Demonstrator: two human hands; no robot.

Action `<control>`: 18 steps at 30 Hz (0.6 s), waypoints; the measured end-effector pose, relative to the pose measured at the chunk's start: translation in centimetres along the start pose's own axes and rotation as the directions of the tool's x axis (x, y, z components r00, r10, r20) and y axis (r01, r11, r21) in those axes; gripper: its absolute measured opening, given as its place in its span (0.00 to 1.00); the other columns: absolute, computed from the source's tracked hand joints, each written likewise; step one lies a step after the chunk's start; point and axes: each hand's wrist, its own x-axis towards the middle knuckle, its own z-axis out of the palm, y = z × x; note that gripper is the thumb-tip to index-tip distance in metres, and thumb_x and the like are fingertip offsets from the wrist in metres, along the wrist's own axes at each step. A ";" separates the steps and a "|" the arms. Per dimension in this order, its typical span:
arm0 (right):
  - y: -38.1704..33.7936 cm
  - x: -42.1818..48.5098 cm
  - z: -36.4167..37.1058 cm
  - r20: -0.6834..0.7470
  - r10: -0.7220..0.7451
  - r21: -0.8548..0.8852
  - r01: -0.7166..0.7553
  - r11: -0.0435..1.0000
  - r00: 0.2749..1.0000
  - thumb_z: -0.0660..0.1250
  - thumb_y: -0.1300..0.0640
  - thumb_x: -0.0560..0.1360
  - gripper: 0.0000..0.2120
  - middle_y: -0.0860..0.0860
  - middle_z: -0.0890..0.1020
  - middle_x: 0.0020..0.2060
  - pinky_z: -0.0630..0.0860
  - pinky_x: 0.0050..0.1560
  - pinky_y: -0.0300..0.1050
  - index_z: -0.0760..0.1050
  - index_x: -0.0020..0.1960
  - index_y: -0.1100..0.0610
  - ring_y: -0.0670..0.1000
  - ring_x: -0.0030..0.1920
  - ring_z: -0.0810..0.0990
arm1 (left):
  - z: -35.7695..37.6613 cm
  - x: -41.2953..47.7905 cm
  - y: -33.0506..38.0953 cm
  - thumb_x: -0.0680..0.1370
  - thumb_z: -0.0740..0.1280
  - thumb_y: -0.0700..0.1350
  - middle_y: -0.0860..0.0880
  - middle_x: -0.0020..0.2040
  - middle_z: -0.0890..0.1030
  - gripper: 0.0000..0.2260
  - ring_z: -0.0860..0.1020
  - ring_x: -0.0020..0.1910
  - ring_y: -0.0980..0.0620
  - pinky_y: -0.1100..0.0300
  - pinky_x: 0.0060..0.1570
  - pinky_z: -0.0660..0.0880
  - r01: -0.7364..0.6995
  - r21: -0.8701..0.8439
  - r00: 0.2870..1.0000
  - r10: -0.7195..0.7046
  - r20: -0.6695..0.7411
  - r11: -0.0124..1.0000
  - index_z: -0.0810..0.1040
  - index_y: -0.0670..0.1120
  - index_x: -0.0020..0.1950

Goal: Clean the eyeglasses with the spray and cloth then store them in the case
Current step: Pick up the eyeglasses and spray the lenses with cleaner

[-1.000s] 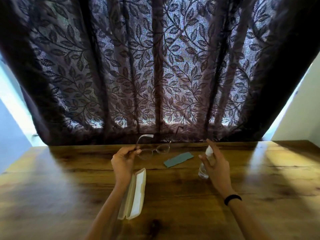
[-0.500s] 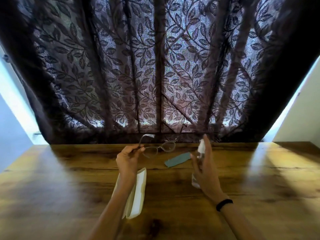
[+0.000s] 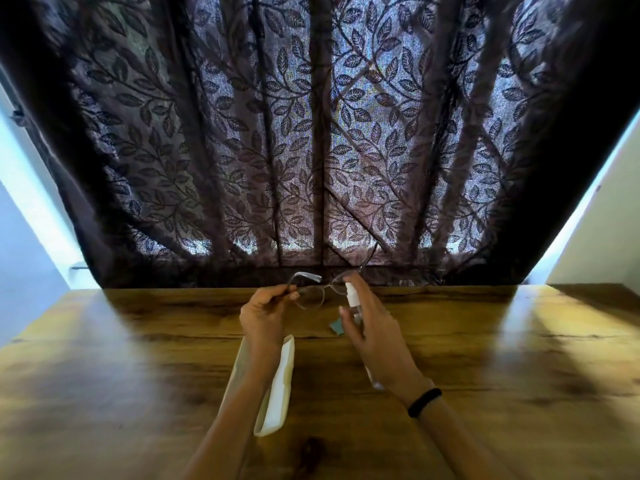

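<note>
My left hand (image 3: 265, 315) holds thin-rimmed eyeglasses (image 3: 313, 294) by one temple, lifted above the wooden table (image 3: 138, 358). My right hand (image 3: 372, 332) grips a small clear spray bottle with a white nozzle (image 3: 351, 296), its forefinger on top of the nozzle, right next to the right lens. A teal cleaning cloth (image 3: 336, 328) lies on the table, mostly hidden behind the right hand. The open cream eyeglass case (image 3: 280, 386) lies under my left forearm.
A dark leaf-patterned curtain (image 3: 322, 150) hangs along the table's far edge. White walls show at both sides. A black band sits on my right wrist (image 3: 424, 402).
My right hand has carried the spray bottle up and leftward until it is beside the glasses, now covering most of the cloth. The left hand has raised the glasses slightly.
</note>
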 end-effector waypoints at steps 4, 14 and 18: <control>1.3 0.1 -0.5 -0.083 0.066 -0.026 -0.068 0.997 0.994 0.58 0.54 0.79 0.23 0.52 0.77 0.50 0.73 0.33 0.34 0.55 0.71 0.49 0.44 0.38 0.76 | 0.0 -0.2 0.3 0.67 0.71 0.31 0.48 0.40 0.82 0.12 0.80 0.39 0.61 0.68 0.43 0.77 -0.022 0.010 1.000 0.022 0.010 1.000 0.81 0.47 0.42; 4.2 0.6 -2.0 -0.225 0.119 -0.075 -0.139 0.987 0.967 0.58 0.54 0.78 0.25 0.58 0.78 0.50 0.65 0.29 0.32 0.53 0.72 0.53 0.43 0.33 0.71 | 0.5 -0.6 1.1 0.67 0.71 0.29 0.47 0.41 0.82 0.12 0.80 0.38 0.63 0.69 0.44 0.77 -0.011 -0.020 1.000 0.011 0.023 1.000 0.81 0.44 0.45; 5.5 -0.2 -2.5 -0.238 0.156 -0.006 -0.162 0.987 0.959 0.60 0.56 0.77 0.30 0.64 0.75 0.52 0.69 0.33 0.30 0.50 0.74 0.57 0.43 0.36 0.71 | 0.1 -0.5 0.9 0.67 0.71 0.31 0.46 0.42 0.83 0.11 0.80 0.40 0.61 0.67 0.45 0.77 -0.018 -0.003 1.000 0.018 0.015 1.000 0.81 0.45 0.44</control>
